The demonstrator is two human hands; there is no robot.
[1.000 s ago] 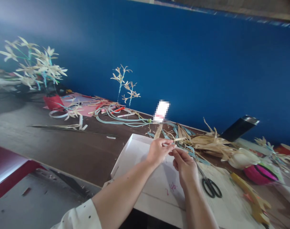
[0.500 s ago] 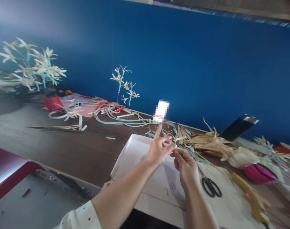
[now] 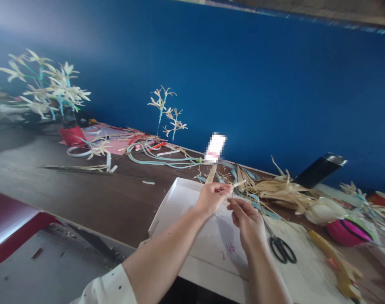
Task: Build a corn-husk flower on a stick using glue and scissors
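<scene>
My left hand (image 3: pixel 213 198) is closed in a pinch above the white box lid (image 3: pixel 205 245). A short pale husk-like strip (image 3: pixel 239 184) sticks out to the right from its fingertips. Just below and to the right, my right hand (image 3: pixel 248 219) is also pinched closed, its fingertips a small gap from the left ones. Something thin seems to run between the two hands, too fine to name. Dried husks (image 3: pixel 271 190) and blue strips lie behind the hands. Black-handled scissors (image 3: pixel 283 250) rest to the right of my right wrist.
A dark flask (image 3: pixel 319 171) leans by the blue wall. A pink pouch (image 3: pixel 347 232) and a yellow tool (image 3: pixel 336 264) lie at right. Light-blue cord (image 3: pixel 161 162) lies at the back. Husk flowers stand in a red pot (image 3: pixel 72 136) at left.
My left fingertips have come together more tightly, and the pale strip now shows plainly at them. My right hand keeps its pinch. The view has shifted slightly.
</scene>
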